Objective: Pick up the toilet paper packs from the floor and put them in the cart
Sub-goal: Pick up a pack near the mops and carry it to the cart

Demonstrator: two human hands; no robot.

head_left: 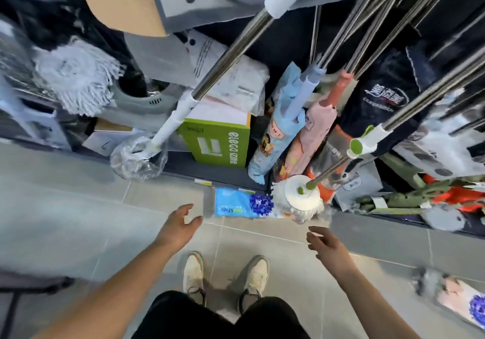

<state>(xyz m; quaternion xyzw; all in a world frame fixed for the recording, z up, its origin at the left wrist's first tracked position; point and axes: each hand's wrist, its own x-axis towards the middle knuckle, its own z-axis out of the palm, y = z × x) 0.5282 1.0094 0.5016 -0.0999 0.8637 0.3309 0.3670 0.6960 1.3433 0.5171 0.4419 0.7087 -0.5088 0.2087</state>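
A view straight down from a person's head onto a grey tiled floor at the foot of a crowded shop shelf; two bare arms reach forward, and two pale shoes stand between them.

The left hand is held out with its fingers spread wide and slightly curled, holding nothing; just beyond its fingertips, close but not touching, lies a blue toilet paper pack flat on the floor, printed with a dark blue flower at its far end.

The right hand is also empty, fingers loosely spread and curved, palm turned inward; beyond its fingertips stands a white mop head on a green-tipped metal pole, with the blue pack just to its left.

Well off to the outer side of the right hand, near the picture's lower right edge, lies a second pack, pinkish with the same blue flower, blurred.

Farther ahead of both hands, on the low shelf, stand a green box, rolled blue and pink packages leaning upright, and several shiny mop poles slanting across; a fluffy grey mop head hangs beyond the left hand, well apart from it.

No cart can be made out.
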